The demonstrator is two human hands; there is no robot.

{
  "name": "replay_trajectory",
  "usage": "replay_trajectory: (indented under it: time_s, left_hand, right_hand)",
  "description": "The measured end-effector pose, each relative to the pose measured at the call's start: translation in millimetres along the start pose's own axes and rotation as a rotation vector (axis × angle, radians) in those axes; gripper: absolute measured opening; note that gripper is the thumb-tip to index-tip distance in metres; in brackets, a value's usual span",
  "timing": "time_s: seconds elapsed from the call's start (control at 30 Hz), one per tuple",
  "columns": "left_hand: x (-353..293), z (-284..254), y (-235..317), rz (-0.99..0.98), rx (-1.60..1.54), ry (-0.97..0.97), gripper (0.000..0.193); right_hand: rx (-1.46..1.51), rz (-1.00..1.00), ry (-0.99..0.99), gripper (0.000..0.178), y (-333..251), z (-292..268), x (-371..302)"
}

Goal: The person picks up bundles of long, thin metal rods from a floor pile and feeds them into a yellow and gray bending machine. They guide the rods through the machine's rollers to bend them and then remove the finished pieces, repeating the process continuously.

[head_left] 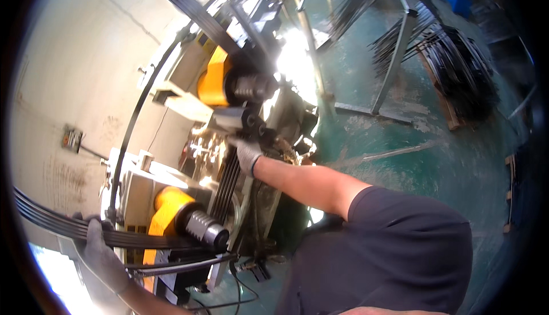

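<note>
At the lower left, my left hand (103, 255) in a grey glove grips a bundle of long dark metal bars (51, 218), thumb up along its near side. This bundle runs right to a ribbed metal roller (207, 228) on a yellow machine head (171, 207). My right hand (249, 156), in a pale glove, reaches to the upper end of a second set of dark bars (225, 188). That set lies below a grey metal block (230, 118). Blur and the machine parts obscure the right fingers, so their closure is unclear.
A second yellow head (214, 80) with a ribbed roller stands farther up the machine. A black hose (140, 100) arches on the left. On the green floor at right, a metal stand (394, 58) and a pile of dark bars (463, 75) rest near a wooden pallet (449, 109).
</note>
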State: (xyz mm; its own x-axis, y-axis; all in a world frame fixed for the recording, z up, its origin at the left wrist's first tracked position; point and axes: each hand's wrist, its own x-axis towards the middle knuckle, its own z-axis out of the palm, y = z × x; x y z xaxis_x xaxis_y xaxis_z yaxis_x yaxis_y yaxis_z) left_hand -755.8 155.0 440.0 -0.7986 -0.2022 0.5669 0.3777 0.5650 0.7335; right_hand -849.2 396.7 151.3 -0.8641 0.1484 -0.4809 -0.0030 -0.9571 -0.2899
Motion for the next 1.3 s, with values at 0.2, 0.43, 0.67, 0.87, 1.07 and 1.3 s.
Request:
replay_trajectory:
  time_s: [0.2,0.43,0.67,0.87,1.07,1.3]
  left_hand:
    - [0.1,-2.7,12.8,-0.044,0.045,0.01,0.039]
    - [-1.1,8.0,44.9,-0.049,-0.001,0.158,0.042]
    - [20.4,-3.0,23.2,0.022,0.071,0.115,0.038]
    - [19.6,-8.2,12.8,0.006,0.056,0.112,0.037]
    - [9.3,8.9,28.1,-0.037,0.074,0.163,0.036]
    - [5.8,-32.6,-2.8,-0.107,-0.008,0.153,0.041]
  right_hand:
    - [0.026,-0.092,-0.068,0.013,5.5,1.7,5.7]
    - [0.027,-0.063,-0.135,0.01,12.8,-5.6,15.8]
    - [-0.002,-0.086,-0.137,0.009,10.9,-9.0,20.1]
    - [-0.016,-0.089,-0.139,0.009,10.9,-7.3,15.0]
    - [-0.015,-0.116,-0.124,0.009,7.6,-11.3,21.8]
    - [-0.061,-0.094,-0.09,0.009,15.7,-22.2,32.7]
